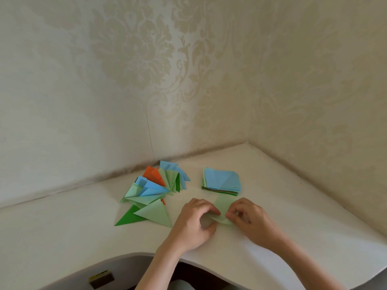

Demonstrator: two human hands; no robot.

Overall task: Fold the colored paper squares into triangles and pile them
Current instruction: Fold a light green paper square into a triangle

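1. Currently both hands pinch a light green sheet [222, 208] near the worktop's [272, 206] front edge: left hand [193, 223] and right hand [249, 221] each have curled fingers on it, mid-fold.
2. Risk, my judgement: corners misalign if one pinch slips, giving a skewed crease.
3. Risk: a sleeve-free forearm sweep could scatter the loose pile of triangles [155, 189] to the left.
4. Unfolded stack [222, 181] sits toward the back corner.
5. Hidden: the fold line itself, under the fingers.
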